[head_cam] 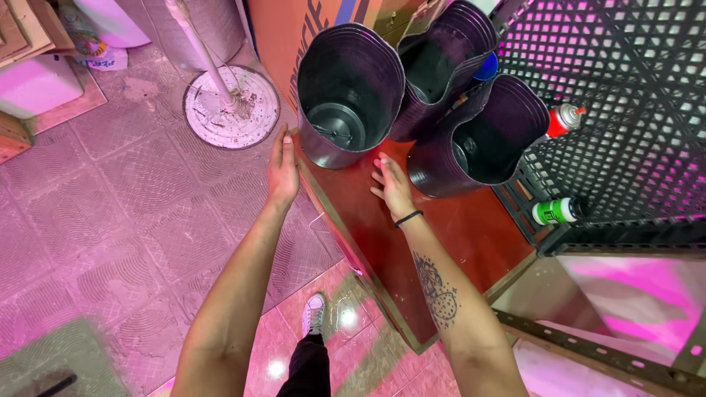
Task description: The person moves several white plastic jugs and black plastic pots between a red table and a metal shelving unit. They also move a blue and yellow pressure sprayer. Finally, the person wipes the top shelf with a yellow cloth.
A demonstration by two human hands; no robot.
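Pink light tints the whole room. The floor of square patterned tiles (125,198) turns to glossy tiles near the lower edge, where bright glints show. A round white pedestal base with a pole (231,106) stands on the floor beyond the far left corner of the reddish-brown wooden table (471,235). Past the table's right edge rises a dark plastic lattice crate wall (625,95). White boxes (37,84) and brown cardboard sit in the upper left. A perforated metal angle bar (588,349) crosses the lower right.

A: Where are the bucket stacks (349,95) placed?
B: On the board (441,242), behind both hands; the left hand (282,170) is held at the board's left edge, the right hand (393,187) on it.
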